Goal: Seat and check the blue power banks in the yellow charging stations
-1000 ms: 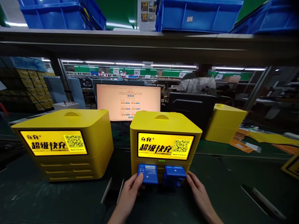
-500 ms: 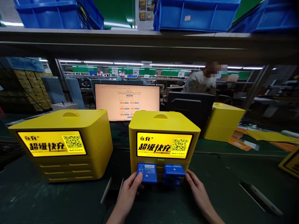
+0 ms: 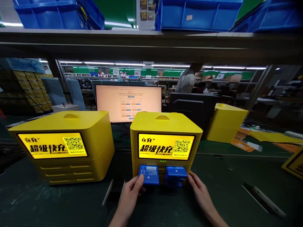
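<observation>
A yellow power bank cabinet (image 3: pixel 165 123) with a lit screen stands in front of me. From its left slots sticks out a blue power bank (image 3: pixel 151 175); my left hand (image 3: pixel 131 190) grips it, thumb on top and fingers below. On the right, another blue power bank (image 3: pixel 176 172) juts out above further blue ones, partly in shadow. My right hand (image 3: pixel 199 189) rests beside them at the cabinet's lower right corner, fingers stretched out and fingertips partly hidden; whether they touch the power banks I cannot tell. Small green lights (image 3: pixel 163 161) glow under the screen.
A second yellow cabinet (image 3: pixel 101 151) stands to the left, another (image 3: pixel 227 123) at the back right. Behind are a lit monitor (image 3: pixel 129 94) and a dark monitor (image 3: pixel 193 105). Blue bins (image 3: pixel 199 15) sit on the overhead shelf (image 3: pixel 142 39). A person (image 3: pixel 187 80) is beyond the bench.
The person in the background has moved to the left and turned. My hands, the power banks and the cabinets show no clear change.
</observation>
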`<state>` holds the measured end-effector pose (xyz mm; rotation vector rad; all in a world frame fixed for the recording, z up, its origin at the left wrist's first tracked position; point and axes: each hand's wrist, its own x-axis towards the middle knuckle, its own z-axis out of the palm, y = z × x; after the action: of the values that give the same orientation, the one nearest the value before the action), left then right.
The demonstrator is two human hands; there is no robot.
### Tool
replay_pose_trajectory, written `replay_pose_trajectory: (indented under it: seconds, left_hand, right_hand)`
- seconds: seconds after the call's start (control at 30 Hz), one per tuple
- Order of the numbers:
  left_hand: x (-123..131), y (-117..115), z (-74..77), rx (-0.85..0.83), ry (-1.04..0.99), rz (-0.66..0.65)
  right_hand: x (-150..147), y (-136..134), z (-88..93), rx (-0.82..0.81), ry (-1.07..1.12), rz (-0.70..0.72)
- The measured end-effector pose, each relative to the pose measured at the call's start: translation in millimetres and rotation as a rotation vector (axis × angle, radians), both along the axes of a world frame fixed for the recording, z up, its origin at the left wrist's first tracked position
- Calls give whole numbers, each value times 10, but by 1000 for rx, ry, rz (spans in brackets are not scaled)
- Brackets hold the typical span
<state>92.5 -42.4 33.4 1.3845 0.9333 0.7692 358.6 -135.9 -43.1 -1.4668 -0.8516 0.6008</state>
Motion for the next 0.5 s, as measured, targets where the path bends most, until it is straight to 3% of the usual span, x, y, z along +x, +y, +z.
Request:
replay_pose_trajectory:
  seconds: [0.2,0.33,0.5]
  left_hand:
    - [66,-19,-79,-85,-74,120]
    - [72,69,-178,-69,-97,43]
    - [-103,173,-141,5,153,-148]
  right_hand:
    - [13,-1,-10,0,-24,5]
    - [21,-8,-18,-20,-20,2]
    - [16,-6,-5,-11,-19,3]
